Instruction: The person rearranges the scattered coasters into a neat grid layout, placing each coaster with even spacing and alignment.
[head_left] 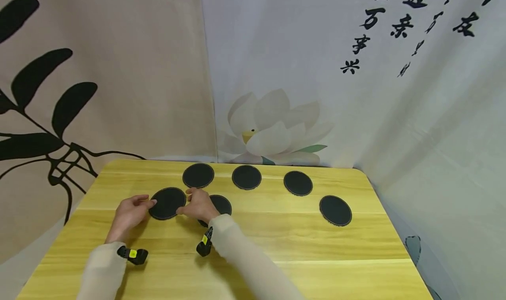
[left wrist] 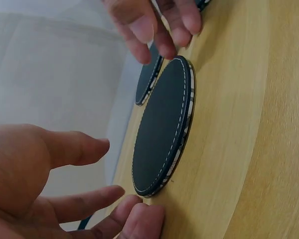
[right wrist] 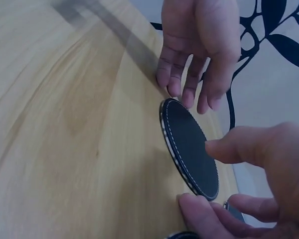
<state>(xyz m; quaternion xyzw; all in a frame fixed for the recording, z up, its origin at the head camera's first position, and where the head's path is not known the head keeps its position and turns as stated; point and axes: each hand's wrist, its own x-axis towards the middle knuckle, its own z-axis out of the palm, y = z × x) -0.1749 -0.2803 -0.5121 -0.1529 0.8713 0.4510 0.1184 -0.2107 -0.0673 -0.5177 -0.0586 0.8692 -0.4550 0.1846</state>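
Observation:
A round black coaster (head_left: 168, 203) with pale stitching round its rim lies flat at the left of the table. My left hand (head_left: 132, 213) is at its left edge, fingers loosely extended; in the left wrist view the thumb stands apart from the coaster (left wrist: 162, 129) and the fingertips are close to its rim. At the opposite edge is my right hand (head_left: 199, 204), its fingers spread and its fingertips by the rim in the right wrist view. Whether they touch the coaster (right wrist: 189, 149) is hard to tell. Under the right hand another black coaster (head_left: 221, 204) is partly hidden.
Along the back of the wooden table (head_left: 300, 243) lie more black coasters: one (head_left: 198, 175) at back left, one (head_left: 247, 177) in the middle, one (head_left: 298, 183) to the right. Another coaster (head_left: 335, 210) sits further right. A printed curtain (head_left: 276, 71) hangs behind the table.

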